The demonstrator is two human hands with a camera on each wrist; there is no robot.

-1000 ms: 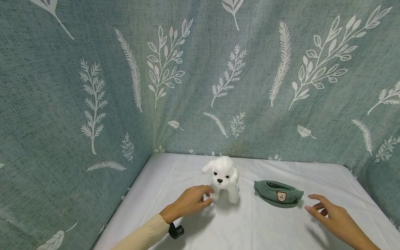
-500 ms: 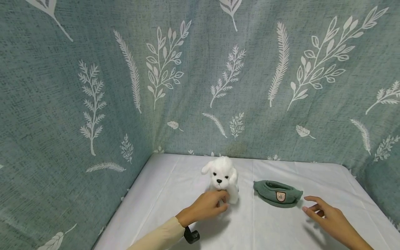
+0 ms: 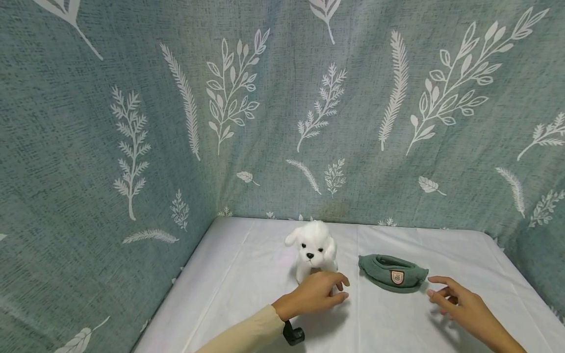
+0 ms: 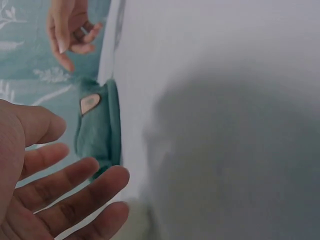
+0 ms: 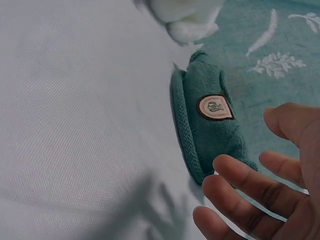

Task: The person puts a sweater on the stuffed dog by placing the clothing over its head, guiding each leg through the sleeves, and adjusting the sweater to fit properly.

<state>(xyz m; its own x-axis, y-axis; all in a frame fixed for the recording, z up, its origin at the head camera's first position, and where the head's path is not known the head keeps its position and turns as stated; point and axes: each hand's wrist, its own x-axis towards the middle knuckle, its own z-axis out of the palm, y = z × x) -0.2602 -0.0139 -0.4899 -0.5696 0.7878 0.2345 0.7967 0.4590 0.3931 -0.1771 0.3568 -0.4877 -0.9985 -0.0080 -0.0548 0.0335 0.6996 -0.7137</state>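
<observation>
A white plush dog [image 3: 314,245] stands on the white-covered table, facing me. In front of its legs is my left hand [image 3: 315,294], which hides part of them; its fingers are loosely bent and hold nothing. To the dog's right lies a small green knitted garment [image 3: 393,273] with a pale badge, perhaps a doll's sweater. Just right of that garment hovers my right hand [image 3: 456,304], fingers relaxed and nothing in them. The right wrist view shows the fingertips [image 5: 227,165] close to the near end of the garment; whether they touch it I cannot tell.
The table [image 3: 247,274] has a white cloth over it. Blue-green curtains [image 3: 282,122] with white leaf prints rise behind it and along the left side. A black wrist camera mount [image 3: 293,334] hangs under my left wrist.
My left hand has moved right, from beside the dog's left-hand leg across the front of it toward the green garment. My right hand has barely shifted. Dog and garment stay put.
</observation>
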